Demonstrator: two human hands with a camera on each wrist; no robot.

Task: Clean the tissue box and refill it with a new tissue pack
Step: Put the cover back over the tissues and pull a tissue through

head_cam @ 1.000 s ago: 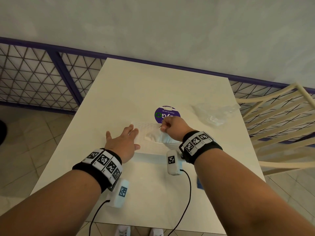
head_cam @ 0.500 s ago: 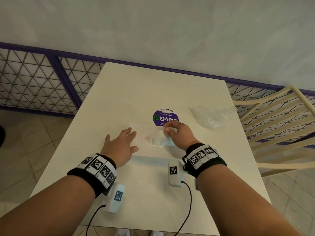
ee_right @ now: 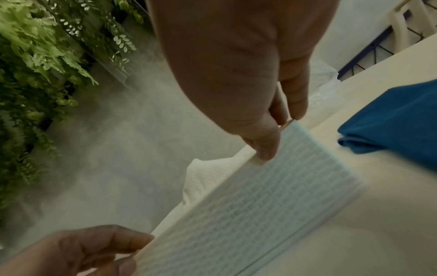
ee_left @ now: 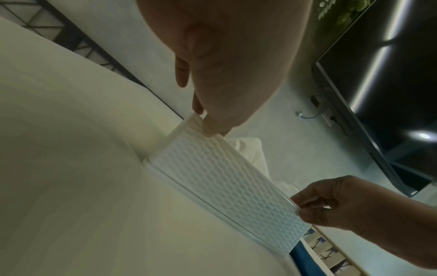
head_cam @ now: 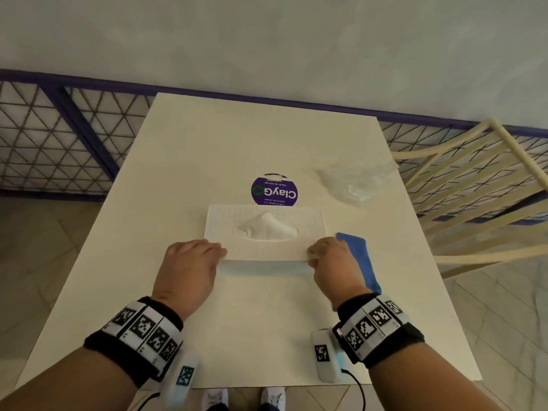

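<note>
A white tissue box (head_cam: pixel 264 244) with a woven pattern sits mid-table, and a white tissue (head_cam: pixel 267 228) sticks up through its top slot. My left hand (head_cam: pixel 221 252) pinches the box's near left corner, and the left wrist view shows thumb and fingers on the rim of the box (ee_left: pixel 224 186). My right hand (head_cam: pixel 311 256) pinches the near right corner. In the right wrist view its thumb presses the top edge of the box (ee_right: pixel 260 205), with the tissue (ee_right: pixel 208 177) beyond. Whether the lid is seated on the base I cannot tell.
A folded blue cloth (head_cam: pixel 358 259) lies just right of my right hand. A crumpled clear plastic wrapper (head_cam: pixel 353 182) lies at the far right. A round purple sticker (head_cam: pixel 274 190) is behind the box. A cream chair (head_cam: pixel 474 185) stands off the table's right edge.
My right hand let go of the tissue and moved to the box's near right corner. My left hand left the box's top and took its near left corner.
</note>
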